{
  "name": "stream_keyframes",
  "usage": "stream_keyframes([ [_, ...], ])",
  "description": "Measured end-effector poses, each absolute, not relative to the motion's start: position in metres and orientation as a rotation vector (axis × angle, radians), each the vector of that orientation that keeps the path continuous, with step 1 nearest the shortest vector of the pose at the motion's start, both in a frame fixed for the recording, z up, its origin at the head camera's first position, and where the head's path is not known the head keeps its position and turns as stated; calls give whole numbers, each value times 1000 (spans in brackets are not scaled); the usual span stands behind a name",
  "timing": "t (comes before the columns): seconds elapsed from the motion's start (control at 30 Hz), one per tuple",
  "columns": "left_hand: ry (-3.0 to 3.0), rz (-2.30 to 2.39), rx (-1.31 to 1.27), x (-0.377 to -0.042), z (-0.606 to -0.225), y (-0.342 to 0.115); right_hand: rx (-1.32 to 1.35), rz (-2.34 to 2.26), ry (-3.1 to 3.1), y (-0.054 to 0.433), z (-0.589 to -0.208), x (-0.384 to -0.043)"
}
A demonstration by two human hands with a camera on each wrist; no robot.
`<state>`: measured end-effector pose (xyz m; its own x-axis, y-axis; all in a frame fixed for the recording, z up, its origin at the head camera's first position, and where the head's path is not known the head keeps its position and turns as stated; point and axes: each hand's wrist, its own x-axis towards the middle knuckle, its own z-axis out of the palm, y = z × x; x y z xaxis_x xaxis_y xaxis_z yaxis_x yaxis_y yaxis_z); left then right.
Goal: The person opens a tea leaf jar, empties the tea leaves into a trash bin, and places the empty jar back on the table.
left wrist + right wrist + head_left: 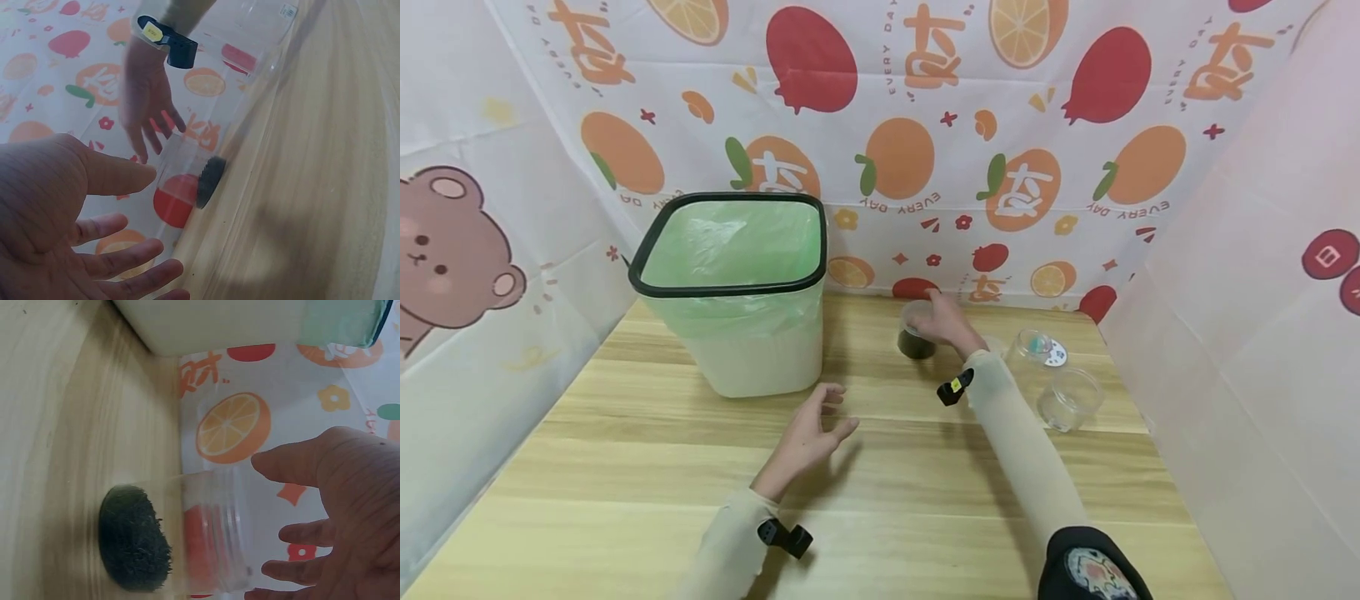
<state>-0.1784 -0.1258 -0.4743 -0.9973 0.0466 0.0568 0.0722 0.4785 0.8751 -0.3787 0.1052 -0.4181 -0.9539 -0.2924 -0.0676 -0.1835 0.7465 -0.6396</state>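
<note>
A clear jar (916,337) stands on the table near the back cloth, with dark green shredded stuff (134,540) in its bottom. My right hand (946,321) is beside the jar's rim. Its thumb and fingers are spread in the right wrist view and hold nothing. Over the table, right of and in front of the bin, my left hand (805,442) hovers with fingers relaxed and apart. The left wrist view shows that hand's spread fingers (131,256) and the jar's dark contents (211,181) beyond them.
A white bin (760,358) with a green liner and black rim stands at the back left. Two more clear jars (1069,400) sit right of my right forearm, the farther one near a patterned round piece (1055,353). Printed cloth walls enclose the wooden table (625,492).
</note>
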Motion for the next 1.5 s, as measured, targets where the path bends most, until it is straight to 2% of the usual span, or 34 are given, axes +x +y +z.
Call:
stream_keyframes([
  [0.57,-2698,-1569,-84,-178,-475,-126,-465,-926,2791,106,-429,-379],
  [1.5,-2720,-1516,-85,-185,-467,-127,-360,-1048,2791,109,-424,-375],
])
